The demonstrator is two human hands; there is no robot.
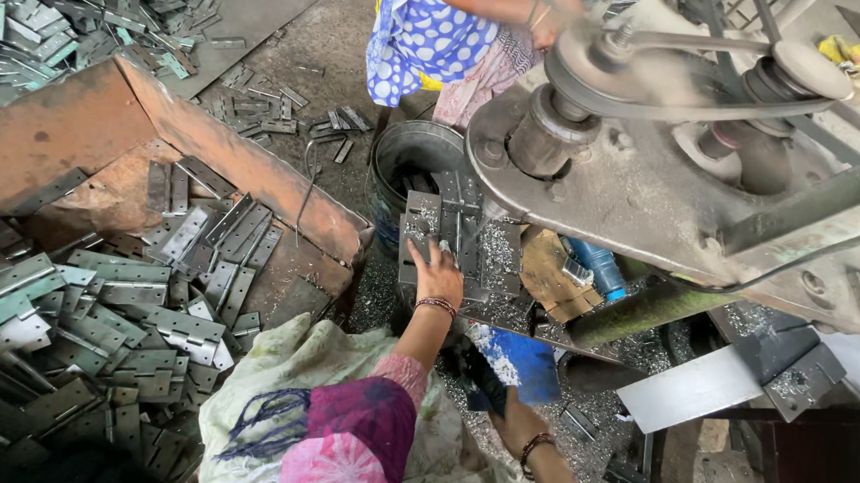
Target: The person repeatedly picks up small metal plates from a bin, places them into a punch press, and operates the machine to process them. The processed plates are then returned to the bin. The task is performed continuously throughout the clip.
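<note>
Head view looks down on the left hand (439, 268), fingers spread flat on a stack of grey metal hinge plates (455, 235) beside the dark bucket (405, 163), its grip apart, clamped on nothing. Lower down, the right hand (517, 425) closes its grip on a dark tool handle (483, 385). Both work close under the belt-driven press (663, 148); I judge a loose sleeve or finger could catch there, and sharp plate edges could cut the palm
</note>
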